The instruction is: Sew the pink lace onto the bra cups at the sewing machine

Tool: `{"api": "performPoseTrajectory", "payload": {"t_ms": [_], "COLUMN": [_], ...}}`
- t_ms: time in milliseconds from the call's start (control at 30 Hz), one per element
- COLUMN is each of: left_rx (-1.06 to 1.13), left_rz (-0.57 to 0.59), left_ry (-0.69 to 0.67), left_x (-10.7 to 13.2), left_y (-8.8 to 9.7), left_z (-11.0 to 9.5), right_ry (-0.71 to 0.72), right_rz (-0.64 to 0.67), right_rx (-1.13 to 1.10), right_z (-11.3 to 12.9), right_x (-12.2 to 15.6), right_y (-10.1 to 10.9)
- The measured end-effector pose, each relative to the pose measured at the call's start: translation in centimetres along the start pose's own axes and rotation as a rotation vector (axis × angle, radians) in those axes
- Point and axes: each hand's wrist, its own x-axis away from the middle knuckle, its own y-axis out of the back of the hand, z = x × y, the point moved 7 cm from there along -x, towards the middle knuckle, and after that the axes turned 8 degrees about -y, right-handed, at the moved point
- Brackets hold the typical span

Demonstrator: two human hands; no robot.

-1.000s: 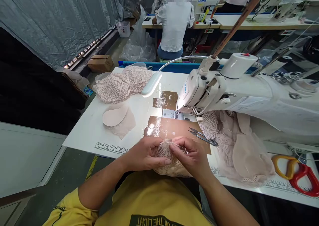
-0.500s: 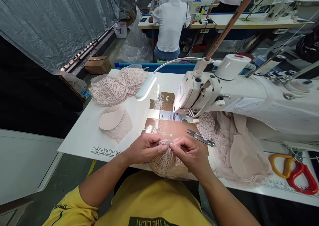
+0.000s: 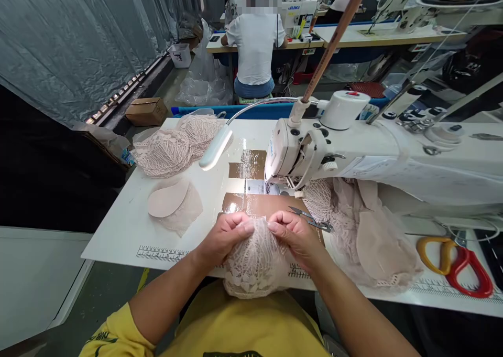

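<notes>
A pale pink lace bra cup [image 3: 255, 260] hangs between my hands at the table's front edge, its rounded side toward me. My left hand [image 3: 228, 236] pinches its upper left edge between thumb and fingers. On the upper right edge, my right hand [image 3: 294, 234] has the same kind of pinch. Just beyond my right hand lie small thread snips [image 3: 314, 219], on a brown patch [image 3: 251, 204] in front of the sewing machine [image 3: 298, 147]. The underside of the cup is hidden.
Stacked lace cups [image 3: 165, 152] and a smooth cup piece on mesh [image 3: 168, 199] lie left. More lace and mesh pieces [image 3: 377, 247] are heaped right, beside scissors with orange and red handles [image 3: 469, 273]. A lamp [image 3: 216, 147] arches over the table. A person [image 3: 255, 47] sits ahead.
My hands have moved apart along the cup's top edge, spreading the lace between them. More of the rounded lace face shows now. The whole view has shifted slightly.
</notes>
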Motion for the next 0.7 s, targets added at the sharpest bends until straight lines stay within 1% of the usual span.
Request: {"api": "performPoseTrajectory", "payload": {"t_ms": [33,100,167,200,233,267,300,333,367,400,433,500,533,600,667,700], "left_rx": [-0.005,-0.079,-0.254,-0.391,-0.561,-0.748,-0.944,-1.120,-1.274,-1.391,-1.416,-1.424,-1.437,-1.584,-1.754,-1.809], "left_rz": [-0.073,-0.245,-0.442,-0.525,-0.577,-0.582,-0.531,-0.430,-0.302,-0.153,-0.106,-0.060,-0.038,0.043,0.149,0.193], "left_ry": [0.001,-0.053,-0.185,-0.267,-0.344,-0.407,-0.448,-0.467,-0.473,-0.444,-0.424,-0.399,-0.383,-0.330,-0.290,-0.288], "left_x": [0.1,0.3,0.6,0.6,0.3,-0.3,-1.3,-2.6,-4.0,-5.4,-6.5,-7.9,-8.2,-8.2,-7.5,-7.0], "left_y": [1.1,4.1,7.2,8.2,8.6,8.3,7.2,5.7,3.9,2.0,0.7,-1.5,-2.4,-3.9,-4.8,-5.0], "left_z": [-0.7,-3.3,-6.8,-8.5,-9.8,-10.6,-10.7,-10.0,-8.6,-6.6,-4.9,-2.0,-0.8,0.9,1.3,1.0], "right_ry": [-0.013,-0.005,0.048,0.080,0.111,0.138,0.160,0.180,0.199,0.215,0.228,0.249,0.260,0.273,0.268,0.265], "right_rz": [-0.011,-0.074,-0.147,-0.177,-0.203,-0.223,-0.240,-0.254,-0.265,-0.273,-0.274,-0.254,-0.243,-0.232,-0.229,-0.228], "right_rx": [-0.023,-0.024,0.049,0.114,0.197,0.295,0.403,0.520,0.640,0.756,0.862,1.032,1.094,1.199,1.315,1.375], "right_z": [0.3,1.1,2.2,2.7,3.2,3.6,4.0,4.3,4.7,5.0,5.2,5.2,5.0,4.3,3.3,2.8], "right_x": [0.2,0.8,1.7,2.1,2.4,2.5,2.5,2.3,1.9,1.5,0.9,-0.2,-0.8,-1.7,-2.4,-2.7], "right_y": [0.5,2.0,3.6,4.1,4.5,4.7,4.7,4.5,4.2,3.8,3.3,2.3,1.8,1.3,1.0,0.9]}}
